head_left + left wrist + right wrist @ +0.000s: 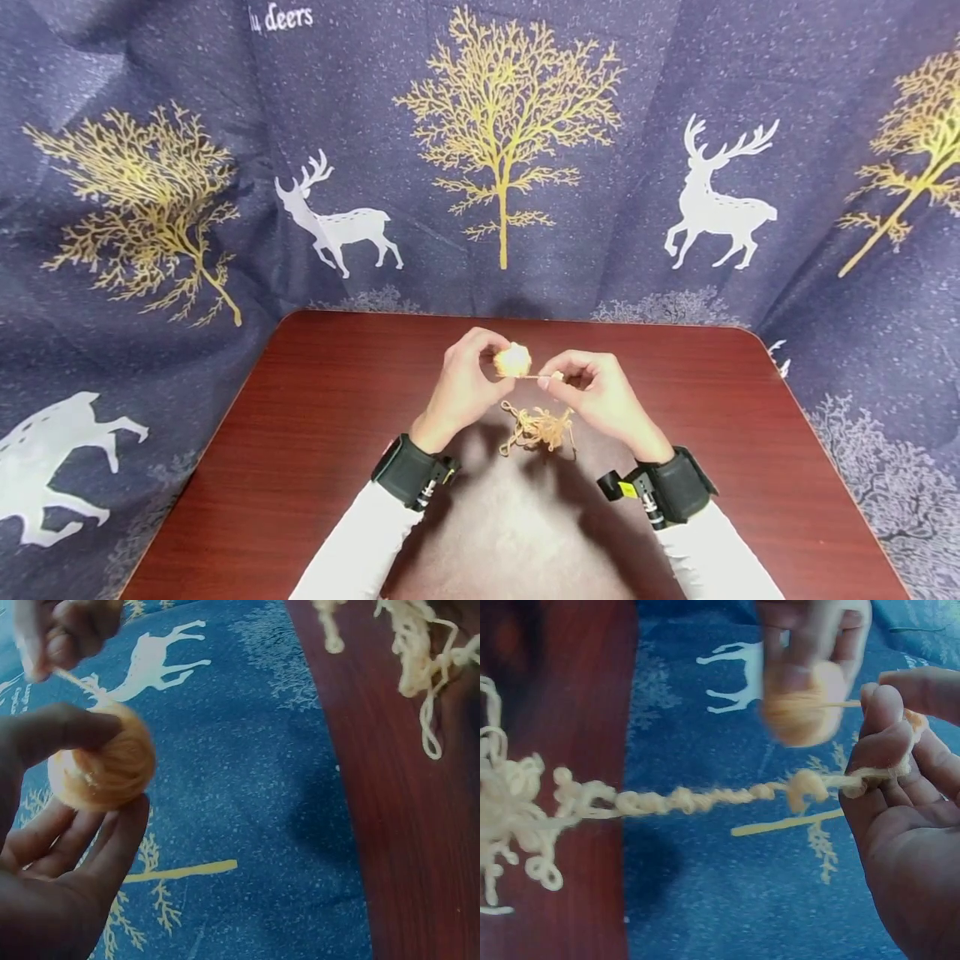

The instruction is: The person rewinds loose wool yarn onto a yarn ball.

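Observation:
A small ball of pale yellow yarn [124, 761] is gripped by my left hand [465, 383], thumb on one side and fingers on the other. From the ball a short taut strand runs across to my right hand [603, 392], which pinches it between thumb and fingertips. In the right wrist view a twisted, kinked length of yarn [697, 799] trails from the right hand to a loose tangle [543, 429]. That tangle lies below the hands in the head view, over the table. Part of the strand is hidden inside the right fingers.
The reddish-brown wooden table [322, 417] extends around the hands. Behind it hangs a dark blue cloth [450, 275] printed with white deer and golden trees. Black bands with small cameras [408, 471] are strapped to both wrists.

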Available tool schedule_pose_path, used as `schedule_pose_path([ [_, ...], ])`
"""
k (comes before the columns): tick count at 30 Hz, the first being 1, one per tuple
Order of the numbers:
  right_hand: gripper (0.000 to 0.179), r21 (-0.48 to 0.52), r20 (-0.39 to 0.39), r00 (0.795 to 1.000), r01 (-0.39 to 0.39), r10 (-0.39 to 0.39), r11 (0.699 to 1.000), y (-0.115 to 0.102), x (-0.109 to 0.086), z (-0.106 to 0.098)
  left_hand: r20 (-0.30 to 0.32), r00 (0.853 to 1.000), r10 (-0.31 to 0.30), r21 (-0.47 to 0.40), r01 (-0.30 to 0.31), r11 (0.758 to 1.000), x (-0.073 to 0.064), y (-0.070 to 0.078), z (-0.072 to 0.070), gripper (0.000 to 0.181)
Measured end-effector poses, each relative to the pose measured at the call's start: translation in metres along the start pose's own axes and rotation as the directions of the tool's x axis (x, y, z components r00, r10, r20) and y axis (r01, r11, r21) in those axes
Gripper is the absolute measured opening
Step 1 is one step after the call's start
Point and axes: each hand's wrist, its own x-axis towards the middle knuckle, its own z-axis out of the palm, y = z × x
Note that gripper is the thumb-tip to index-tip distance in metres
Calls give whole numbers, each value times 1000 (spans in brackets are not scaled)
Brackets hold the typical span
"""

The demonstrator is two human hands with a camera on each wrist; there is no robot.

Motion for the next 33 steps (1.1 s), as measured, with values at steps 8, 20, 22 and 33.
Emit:
schedule_pose_path([
  [8,7,45,15,1000,7,-8,999,-9,18,-16,307,952,-9,-88,38,995,-6,7,8,43],
  [20,8,191,40,996,-87,80,978,11,33,-13,270,953,135,-545,36,837,-4,30,4,40],
  [22,8,201,45,996,-91,83,975,16,32,-9,226,965,131,-576,24,817,-3,32,2,43],
  [33,12,214,48,995,-92,84,972,25,14,10,-69,997,32,-596,-67,800,1,27,-3,49],
])
